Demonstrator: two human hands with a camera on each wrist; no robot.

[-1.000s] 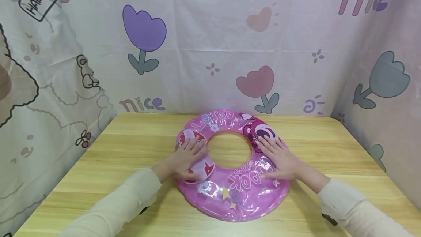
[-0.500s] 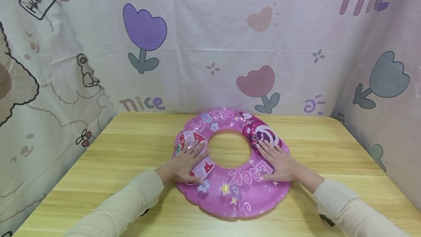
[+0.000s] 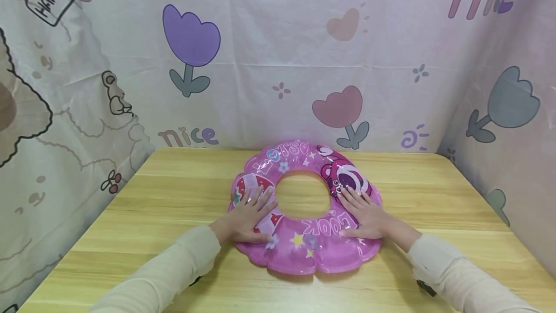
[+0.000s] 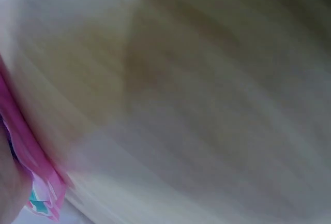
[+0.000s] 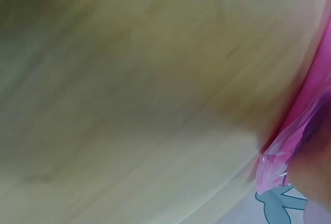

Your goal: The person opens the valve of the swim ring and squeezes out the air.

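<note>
A pink inflatable swim ring [image 3: 295, 257] with a cartoon bear, strawberries and lettering lies on the wooden table [image 3: 165, 197]. Its front rim looks scalloped and puckered. Spread over the strawberry print on the ring's left side is my left hand [image 3: 249, 216], fingers straight and pressing from above. My right hand [image 3: 365, 214] lies flat on the right side, fingertips at the bear print. In the left wrist view, a strip of the swim ring [image 4: 31, 146] shows beside the hand. The right wrist view catches the ring's edge [image 5: 300, 120] in the same way.
A printed cloth backdrop [image 3: 269, 23] with tulips and the word "nice" hangs behind the table and along both sides. The ring's far edge comes close to the table's back edge. Cream sleeves [image 3: 160, 269] cover both forearms.
The ring's near rim has drawn back from the front and turned scalloped, while its far edge rose slightly. Both hands stay on the ring, the right shifting a little inward.
</note>
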